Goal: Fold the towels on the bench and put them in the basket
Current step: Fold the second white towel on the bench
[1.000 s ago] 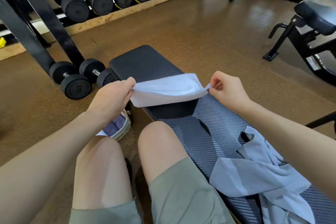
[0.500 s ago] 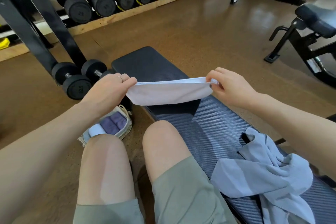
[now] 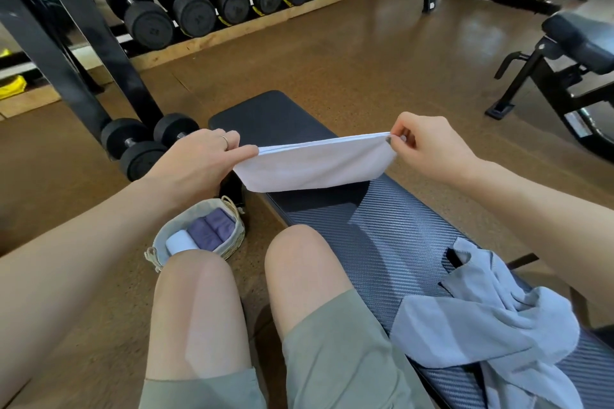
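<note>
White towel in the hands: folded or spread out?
Folded: the white towel hangs doubled, layered edges showing along its top, pinched between left hand and right hand above the bench.

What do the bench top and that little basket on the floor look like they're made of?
Bench top: probably vinyl-type padding, dark, with a carbon-fibre-style weave that catches the light. Basket: seemingly woven rope or straw, pale and coarse, with a grey cloth lining.
</note>
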{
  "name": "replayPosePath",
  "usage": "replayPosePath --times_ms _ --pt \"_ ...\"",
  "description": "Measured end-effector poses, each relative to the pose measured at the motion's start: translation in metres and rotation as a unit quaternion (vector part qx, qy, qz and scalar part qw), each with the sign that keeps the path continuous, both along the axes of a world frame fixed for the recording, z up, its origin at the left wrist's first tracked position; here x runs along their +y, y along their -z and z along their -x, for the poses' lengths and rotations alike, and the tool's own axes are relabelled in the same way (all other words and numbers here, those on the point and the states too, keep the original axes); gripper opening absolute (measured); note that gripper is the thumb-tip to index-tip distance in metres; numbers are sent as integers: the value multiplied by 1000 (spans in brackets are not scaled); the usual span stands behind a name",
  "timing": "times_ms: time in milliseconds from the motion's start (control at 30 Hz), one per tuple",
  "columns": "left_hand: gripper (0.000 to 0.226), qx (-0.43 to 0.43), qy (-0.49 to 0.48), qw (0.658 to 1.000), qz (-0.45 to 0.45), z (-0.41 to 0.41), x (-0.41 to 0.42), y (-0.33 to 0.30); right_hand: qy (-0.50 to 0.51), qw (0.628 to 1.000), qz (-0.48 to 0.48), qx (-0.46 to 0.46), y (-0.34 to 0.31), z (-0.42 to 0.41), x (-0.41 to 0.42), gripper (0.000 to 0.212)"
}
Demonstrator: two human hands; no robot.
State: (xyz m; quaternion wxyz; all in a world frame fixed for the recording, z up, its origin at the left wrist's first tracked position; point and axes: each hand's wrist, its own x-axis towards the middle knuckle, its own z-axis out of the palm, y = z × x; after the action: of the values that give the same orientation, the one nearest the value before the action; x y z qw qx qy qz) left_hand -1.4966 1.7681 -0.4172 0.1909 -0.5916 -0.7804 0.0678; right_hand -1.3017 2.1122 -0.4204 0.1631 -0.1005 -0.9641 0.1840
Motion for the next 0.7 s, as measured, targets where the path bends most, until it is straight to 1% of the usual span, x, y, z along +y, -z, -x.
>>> replayPosePath --times_ms 100,167,233,300,367,467,567,700 --pt "68 -12 17 1000 15 0 -1 -3 -12 999 -36 3 -1 1 0 11" --pt "69 -12 20 999 32 0 0 -5 -17 998 -52 6 -2 3 -2 13" --pt "57 -14 1 999 48 0 1 -3 -20 998 -65 8 -2 4 -2 14" --pt "38 -20 -33 998 44 1 -1 -1 -20 997 -70 7 -2 5 -2 15" --pt "27 -24 -55 998 31 3 -1 0 -18 998 -66 12 -2 5 -1 16" --pt "12 -40 -70 997 -7 3 1 -4 -2 999 -31 23 -3 7 -2 18" --pt "11 -40 -89 995 -19 2 2 -12 7 999 -20 24 -6 9 -1 19" --pt "17 -27 -89 996 -4 5 4 -23 -17 998 -49 32 -11 13 2 16"
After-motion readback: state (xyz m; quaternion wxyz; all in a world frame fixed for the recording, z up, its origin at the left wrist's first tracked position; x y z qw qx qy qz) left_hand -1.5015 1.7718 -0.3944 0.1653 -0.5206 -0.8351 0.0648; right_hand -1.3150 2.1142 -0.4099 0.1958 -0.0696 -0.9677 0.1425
